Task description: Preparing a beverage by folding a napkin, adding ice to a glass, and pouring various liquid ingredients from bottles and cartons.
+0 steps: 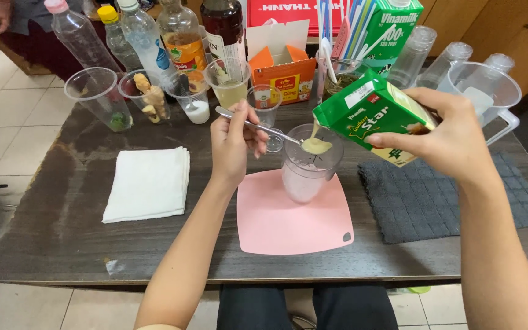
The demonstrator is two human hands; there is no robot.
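Carton (371,116) gripped by right hand (447,137) | spoon (264,128) gripped by left hand (230,143)

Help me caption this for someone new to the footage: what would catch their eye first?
At centre, the right hand tilts a green carton, pouring thick pale cream onto a spoon held by the left hand over a clear cup. The cup stands on a pink mat on the dark table. A folded white cloth lies to the left, and bottles and cups crowd the far edge.
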